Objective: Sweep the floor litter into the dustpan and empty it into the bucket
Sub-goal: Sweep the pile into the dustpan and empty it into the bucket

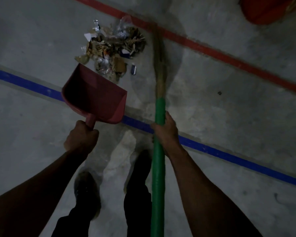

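Observation:
A pile of litter (pixel 113 47), made of paper scraps, dry leaves and clear plastic, lies on the grey concrete floor ahead of me. My left hand (pixel 81 136) grips the handle of a red dustpan (pixel 96 94), whose mouth points at the near edge of the pile; the pan looks empty. My right hand (pixel 165 130) grips the green handle of a broom (pixel 158 108). Its blurred straw head (pixel 158 48) reaches the floor just right of the litter. A red bucket (pixel 270 9) shows partly at the top right corner.
A blue painted line (pixel 229 156) crosses the floor under the dustpan and broom, and a red line (pixel 212 48) runs behind the litter. My two feet (pixel 109 185) stand on the concrete below my hands. Bare floor spreads left and right.

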The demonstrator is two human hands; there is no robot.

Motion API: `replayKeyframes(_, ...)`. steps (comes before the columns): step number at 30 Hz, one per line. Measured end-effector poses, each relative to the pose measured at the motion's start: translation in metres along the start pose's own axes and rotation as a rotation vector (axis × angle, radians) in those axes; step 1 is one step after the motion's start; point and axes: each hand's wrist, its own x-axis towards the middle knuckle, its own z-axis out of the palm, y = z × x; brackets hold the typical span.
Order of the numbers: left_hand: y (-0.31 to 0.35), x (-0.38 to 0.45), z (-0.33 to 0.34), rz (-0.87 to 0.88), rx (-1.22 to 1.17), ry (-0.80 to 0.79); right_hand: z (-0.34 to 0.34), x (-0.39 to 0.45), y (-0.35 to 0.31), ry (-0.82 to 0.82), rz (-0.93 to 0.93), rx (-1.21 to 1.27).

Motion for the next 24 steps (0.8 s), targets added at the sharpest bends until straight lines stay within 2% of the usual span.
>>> replayKeyframes(5, 0.033, -0.003, 0.002, 0.009, -0.063, -0.027, -0.066, 0.005, 0.03, 0.246, 0.176, 0.219)
replayKeyframes(7, 0.045, -0.002, 0.006, 0.027, -0.078, -0.028, -0.091, 0.011, 0.042, 0.349, 0.218, 0.231)
replayKeyframes(11, 0.063, 0.001, 0.019, 0.067, -0.1, -0.002, -0.127, 0.033, 0.062, 0.438, 0.351, 0.279)
replayKeyframes(13, 0.066, 0.002, 0.024, 0.06, -0.108, 0.021, -0.133, 0.045, 0.068, 0.398, 0.402, 0.291)
replayKeyframes(17, 0.065, 0.004, 0.031, 0.048, -0.1, 0.041, -0.109, 0.066, 0.067, 0.248, 0.372, 0.107)
replayKeyframes(24, 0.056, 0.003, 0.034, -0.037, -0.083, 0.063, -0.04, 0.072, 0.028, 0.029, 0.153, -0.132)
